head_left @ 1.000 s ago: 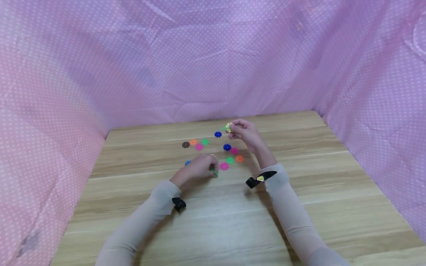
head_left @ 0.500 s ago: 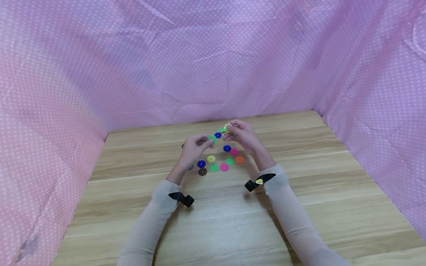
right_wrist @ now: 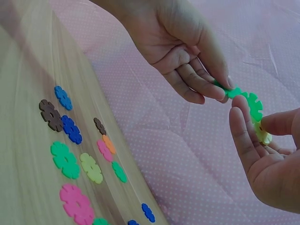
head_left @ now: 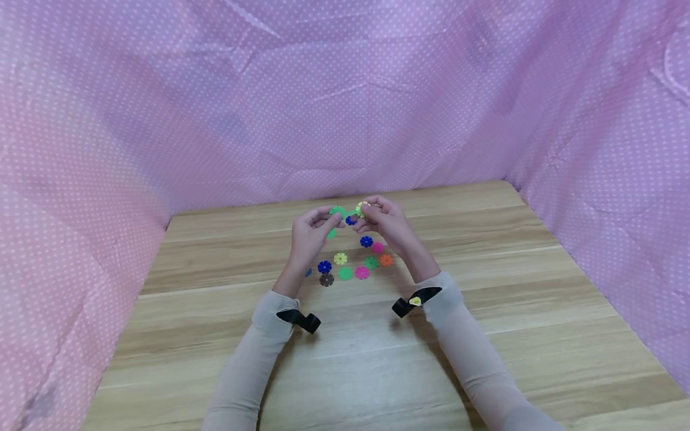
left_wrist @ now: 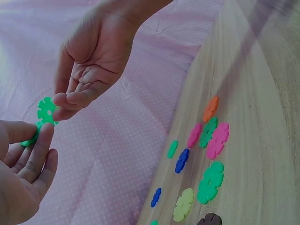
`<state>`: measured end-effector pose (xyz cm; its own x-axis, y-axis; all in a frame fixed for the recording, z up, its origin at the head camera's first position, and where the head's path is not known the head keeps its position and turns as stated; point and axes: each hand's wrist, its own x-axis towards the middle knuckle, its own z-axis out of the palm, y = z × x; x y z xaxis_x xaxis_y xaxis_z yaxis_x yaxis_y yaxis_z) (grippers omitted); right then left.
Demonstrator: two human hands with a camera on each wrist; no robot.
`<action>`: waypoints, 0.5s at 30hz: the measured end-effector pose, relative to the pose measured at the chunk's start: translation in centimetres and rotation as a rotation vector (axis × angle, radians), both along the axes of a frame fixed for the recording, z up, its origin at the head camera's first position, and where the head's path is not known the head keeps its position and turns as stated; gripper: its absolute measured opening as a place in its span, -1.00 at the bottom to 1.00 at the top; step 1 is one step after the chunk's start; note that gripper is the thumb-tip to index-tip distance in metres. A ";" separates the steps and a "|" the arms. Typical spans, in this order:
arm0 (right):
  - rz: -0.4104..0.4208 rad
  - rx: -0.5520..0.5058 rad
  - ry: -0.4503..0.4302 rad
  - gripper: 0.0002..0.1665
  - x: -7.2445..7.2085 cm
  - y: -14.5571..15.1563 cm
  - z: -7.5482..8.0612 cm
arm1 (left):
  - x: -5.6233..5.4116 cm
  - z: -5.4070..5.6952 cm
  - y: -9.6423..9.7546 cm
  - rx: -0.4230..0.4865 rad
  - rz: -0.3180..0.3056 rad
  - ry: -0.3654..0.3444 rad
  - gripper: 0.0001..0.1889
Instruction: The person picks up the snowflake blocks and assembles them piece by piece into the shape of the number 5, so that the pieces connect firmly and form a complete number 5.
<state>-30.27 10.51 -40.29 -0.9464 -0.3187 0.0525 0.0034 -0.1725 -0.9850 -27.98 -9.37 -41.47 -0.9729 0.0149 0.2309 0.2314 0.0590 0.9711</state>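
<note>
My left hand (head_left: 309, 236) pinches a green snowflake disc (head_left: 337, 212) by its edge between thumb and fingers, raised over the far part of the table. Opposite it, my right hand (head_left: 395, 230) pinches a yellow snowflake disc (right_wrist: 264, 134). A second green snowflake disc (right_wrist: 255, 107) is joined to that yellow one and stands out toward the left hand. In both wrist views the left hand's green disc meets or overlaps the edge of this second one. Thumb and fingers partly cover the held discs.
Loose snowflake discs lie flat on the wooden table (head_left: 345, 359) below the hands, among them a pink disc (head_left: 362, 273), a brown disc (head_left: 326, 280), an orange disc (head_left: 386, 260) and a dark blue disc (right_wrist: 71, 129). A pink dotted cloth (head_left: 345, 120) surrounds the table's back and sides.
My left hand has lifted a green disc from the near discs and carried it up and away to the right hand's pieces. The right hand stays nearly in place, shifting slightly left.
</note>
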 end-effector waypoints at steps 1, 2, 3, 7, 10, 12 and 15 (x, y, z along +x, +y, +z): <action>0.001 0.002 0.004 -0.91 0.0 0.0 0.0 | 0.0 0.0 0.0 0.005 0.002 -0.001 -0.71; 0.001 0.001 0.004 -0.91 0.0 -0.1 0.0 | -0.1 0.0 0.0 0.011 0.005 -0.004 -0.71; 0.003 0.000 0.004 -0.91 0.1 -0.1 0.0 | -0.1 0.0 0.0 0.015 0.008 -0.009 -0.70; 0.012 -0.015 -0.004 -0.90 0.1 -0.3 -0.1 | -0.2 -0.1 0.0 0.042 0.017 -0.011 -0.70; 0.013 -0.011 0.005 -0.89 0.1 -0.3 -0.2 | -0.3 -0.2 0.0 0.059 0.019 -0.004 -0.71; 0.009 0.002 0.017 -0.88 0.1 -0.3 -0.3 | -0.3 -0.2 0.0 0.066 0.017 0.003 -0.72; 0.008 0.019 0.030 -0.88 0.2 -0.3 -0.3 | -0.3 -0.3 0.0 0.073 0.016 0.024 -0.73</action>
